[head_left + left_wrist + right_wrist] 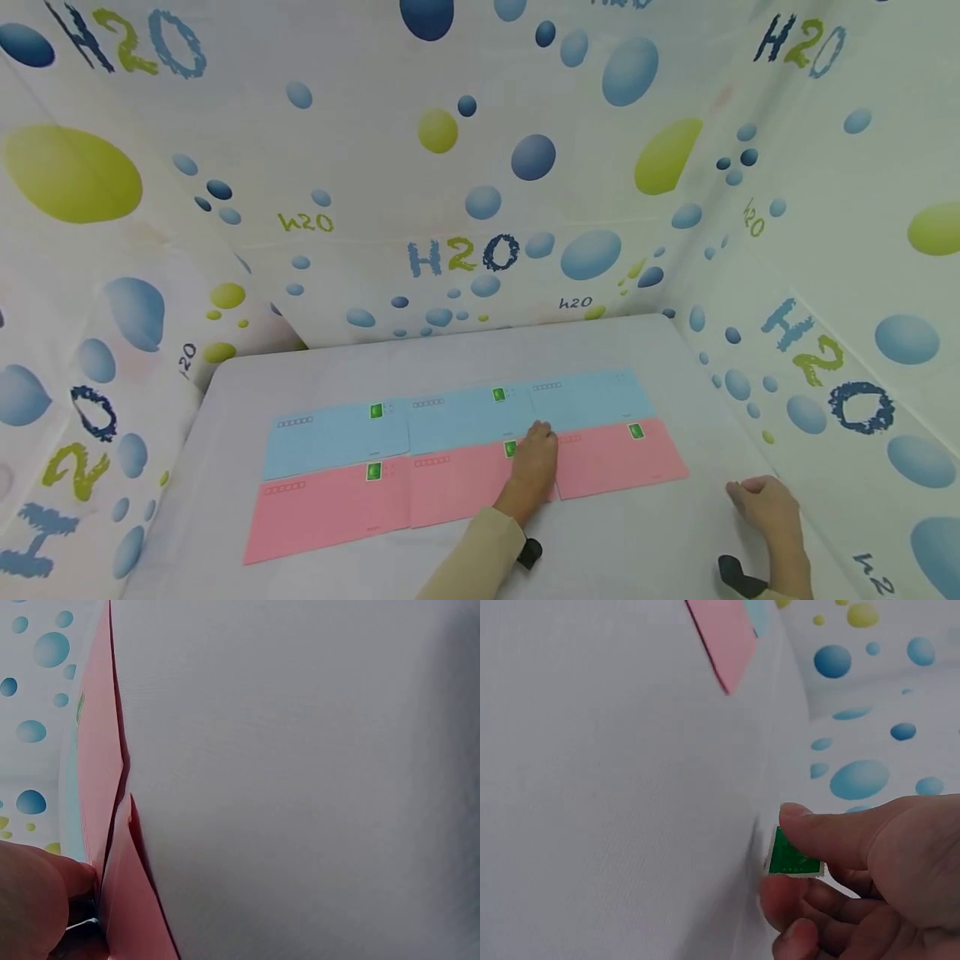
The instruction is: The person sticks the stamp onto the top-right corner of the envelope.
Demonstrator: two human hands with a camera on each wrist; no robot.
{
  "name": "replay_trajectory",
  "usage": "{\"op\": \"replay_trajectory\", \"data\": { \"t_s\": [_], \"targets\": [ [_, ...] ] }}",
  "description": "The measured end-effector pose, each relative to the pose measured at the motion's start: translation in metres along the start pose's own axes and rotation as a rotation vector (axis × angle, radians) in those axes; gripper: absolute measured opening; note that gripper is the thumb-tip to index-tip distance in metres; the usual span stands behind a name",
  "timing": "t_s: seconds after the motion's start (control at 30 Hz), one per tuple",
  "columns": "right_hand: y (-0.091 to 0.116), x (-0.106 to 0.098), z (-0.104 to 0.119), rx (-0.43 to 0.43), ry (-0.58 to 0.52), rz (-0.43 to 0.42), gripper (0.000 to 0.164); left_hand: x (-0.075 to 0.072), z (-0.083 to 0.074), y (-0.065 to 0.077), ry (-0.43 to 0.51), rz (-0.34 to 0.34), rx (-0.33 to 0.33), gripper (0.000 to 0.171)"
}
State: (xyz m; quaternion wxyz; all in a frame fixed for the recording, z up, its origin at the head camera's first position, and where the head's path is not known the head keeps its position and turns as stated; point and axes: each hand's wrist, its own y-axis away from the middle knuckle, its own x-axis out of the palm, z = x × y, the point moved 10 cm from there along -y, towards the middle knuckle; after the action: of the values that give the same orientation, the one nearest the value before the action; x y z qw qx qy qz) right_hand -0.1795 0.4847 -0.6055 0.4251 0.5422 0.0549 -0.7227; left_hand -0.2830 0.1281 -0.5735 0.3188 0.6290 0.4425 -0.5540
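Observation:
My left hand (531, 468) rests over the middle pink envelope (457, 492), its fingertips at the lower left corner of the right blue envelope (592, 402). In the left wrist view that hand's thumb touches the pink envelopes (97, 750) where their edges meet. A green postage stamp (793, 855) is pinched between thumb and finger of my right hand (772, 508), off to the right of the envelopes. Beside these lie the left blue envelope (330, 442), middle blue envelope (457, 421), left pink envelope (322, 521) and right pink envelope (622, 467).
The envelopes lie in two rows on a white table (600, 550). Green stamps show on several of them, such as the stamp (636, 431) on the right pink one. White sheeting (360, 192) with printed bubbles and lettering stands behind and on both sides.

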Motion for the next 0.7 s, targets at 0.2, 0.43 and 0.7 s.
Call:
{"op": "replay_trajectory", "data": {
  "t_s": [0.2,0.43,0.7],
  "targets": [
    [0.012,0.002,0.026,-0.158,-0.131,0.083,0.046,0.003,0.001,-0.001,-0.006,0.014,-0.007,0.03],
    [0.028,0.0,0.064,-0.305,-0.178,0.081,0.059,0.004,0.002,-0.002,-0.007,0.007,-0.009,0.028],
    [0.039,-0.005,0.096,-0.459,-0.232,-0.006,0.042,0.006,0.003,-0.002,0.014,0.036,-0.019,0.03]
  ]
}}
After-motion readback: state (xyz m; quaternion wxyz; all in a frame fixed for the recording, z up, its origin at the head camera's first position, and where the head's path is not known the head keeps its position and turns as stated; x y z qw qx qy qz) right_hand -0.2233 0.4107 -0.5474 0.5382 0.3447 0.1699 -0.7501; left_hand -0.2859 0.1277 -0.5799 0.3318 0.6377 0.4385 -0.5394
